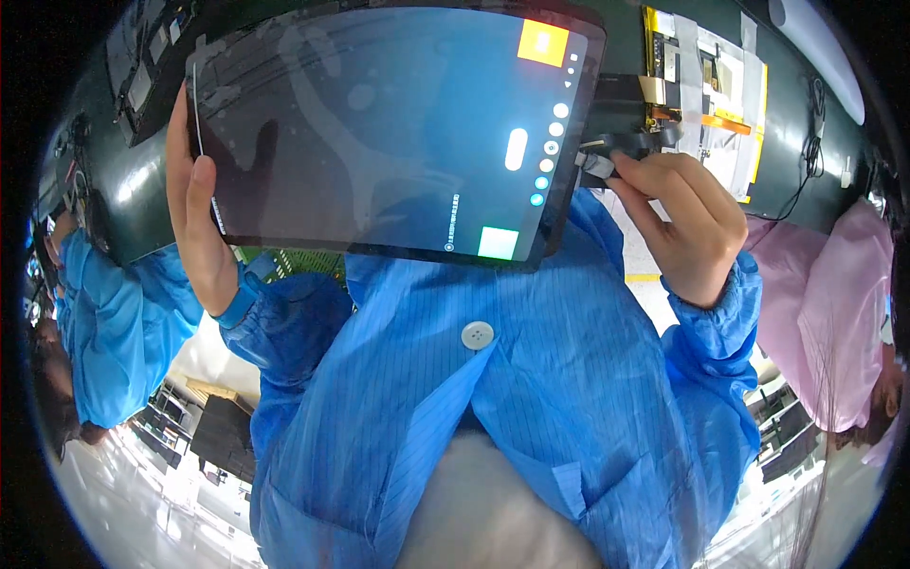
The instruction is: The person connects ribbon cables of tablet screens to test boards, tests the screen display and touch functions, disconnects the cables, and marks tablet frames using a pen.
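Extending from left hand, tablet (lit)

Wears a bright blue coat with thin darker pinstripes, filling the lower middle of the frame. Fastens it with a large, round white button just below centre. Shows creased blue sleeves, gathered at the cuffs, and a smoother blue band at left. Has a bare left hand, upper left, and bare right hand, upper right.
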Tool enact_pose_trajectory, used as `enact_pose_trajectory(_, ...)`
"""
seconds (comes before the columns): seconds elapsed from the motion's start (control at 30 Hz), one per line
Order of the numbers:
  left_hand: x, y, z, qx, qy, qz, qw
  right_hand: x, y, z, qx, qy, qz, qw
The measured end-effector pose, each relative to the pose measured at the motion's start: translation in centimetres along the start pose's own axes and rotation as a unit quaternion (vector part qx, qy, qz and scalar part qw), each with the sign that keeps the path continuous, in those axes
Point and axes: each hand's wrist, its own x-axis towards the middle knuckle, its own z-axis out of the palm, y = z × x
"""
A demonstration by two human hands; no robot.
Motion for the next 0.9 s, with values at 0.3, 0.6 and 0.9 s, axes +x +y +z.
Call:
enact_pose_trajectory(0.3,-0.2,0.5,0.2,0.034,-0.013,0.002,0.999,0.0,0.0,-0.2,0.011,-0.012,-0.003,1.0)
enact_pose_trajectory(0.6,0.1,0.4,-0.1,-0.037,-0.021,-0.017,0.999,0.0,-0.1,-0.2,0.017,-0.028,0.013,0.999)
enact_pose_trajectory(0.9,0.3,0.8,-0.8,-0.072,-0.034,-0.003,0.997,0.9,0.1,-0.4,-0.007,-0.036,-0.038,0.999)
